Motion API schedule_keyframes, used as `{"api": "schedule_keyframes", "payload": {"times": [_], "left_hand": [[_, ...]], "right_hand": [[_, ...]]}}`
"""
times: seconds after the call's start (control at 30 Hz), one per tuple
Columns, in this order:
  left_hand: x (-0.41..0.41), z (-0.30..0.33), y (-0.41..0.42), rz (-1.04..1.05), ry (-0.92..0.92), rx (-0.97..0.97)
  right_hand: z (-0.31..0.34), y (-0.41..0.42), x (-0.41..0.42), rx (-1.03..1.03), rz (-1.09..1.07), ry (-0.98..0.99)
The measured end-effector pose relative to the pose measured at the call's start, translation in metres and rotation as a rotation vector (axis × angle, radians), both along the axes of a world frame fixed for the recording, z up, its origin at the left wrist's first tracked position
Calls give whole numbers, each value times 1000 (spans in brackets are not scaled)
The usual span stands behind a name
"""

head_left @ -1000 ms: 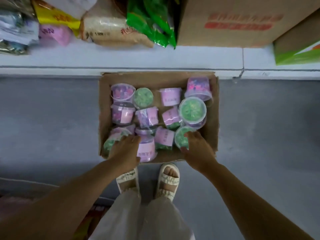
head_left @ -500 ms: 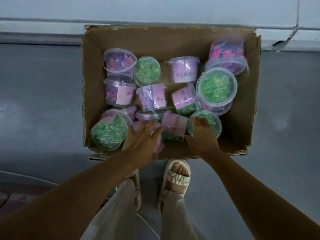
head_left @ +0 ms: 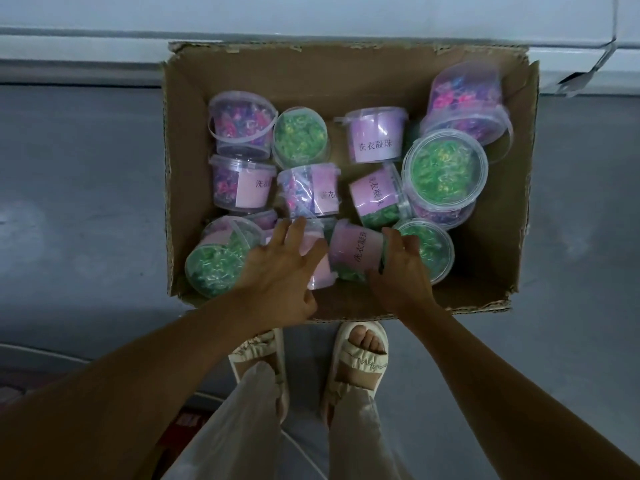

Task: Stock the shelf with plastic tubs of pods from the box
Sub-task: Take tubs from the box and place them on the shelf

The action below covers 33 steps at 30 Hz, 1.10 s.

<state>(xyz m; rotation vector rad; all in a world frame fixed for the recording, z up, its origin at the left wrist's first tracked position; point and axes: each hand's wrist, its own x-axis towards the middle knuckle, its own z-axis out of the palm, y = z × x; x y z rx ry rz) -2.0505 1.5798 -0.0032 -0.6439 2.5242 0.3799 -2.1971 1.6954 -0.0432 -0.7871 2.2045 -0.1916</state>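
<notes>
An open cardboard box (head_left: 349, 69) on the floor holds several clear plastic tubs of pods, some green, some pink and purple, many with pink labels. My left hand (head_left: 280, 271) lies with spread fingers on a pink-labelled tub (head_left: 320, 268) at the box's near edge. My right hand (head_left: 403, 275) curls its fingers over the near rim of a green-pod tub (head_left: 433, 249). Its thumb touches a labelled tub lying on its side (head_left: 356, 249). Neither tub is lifted. A big green-pod tub (head_left: 214, 263) lies in the near left corner.
The box stands on a grey floor against the white base of the shelf (head_left: 311, 15). My sandalled feet (head_left: 360, 355) stand right behind the box. A loose strip (head_left: 585, 72) hangs from the shelf base at the right.
The view has dropped closer to the box, and the shelf's goods have left the frame. My left hand has spread wider over the pink-labelled tub. My right hand stays at the green-pod tub.
</notes>
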Motion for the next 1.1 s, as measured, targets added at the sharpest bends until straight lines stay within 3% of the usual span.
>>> {"api": "schedule_keyframes", "payload": {"times": [0.13,0.27,0.43,0.57,0.63,0.93,1.1], "left_hand": [[-4,-3,-7,6,-19,26],[-1,-1,-23,170,109,148],[-1,15,-54,671,336,311],[-1,13,-77,1144,381,495],[1,5,-81,1270,395,540],[9,3,-88,1412,378,577],[6,36,-90,1447,393,623]], "right_hand": [[-7,-10,9,7,-34,-3],[-10,-12,14,21,-85,-12],[-10,-13,24,50,-134,16],[-16,-36,39,167,-150,112],[-23,-49,46,266,-152,150],[-31,-60,44,303,-165,250],[10,-57,17,306,-260,124]]}}
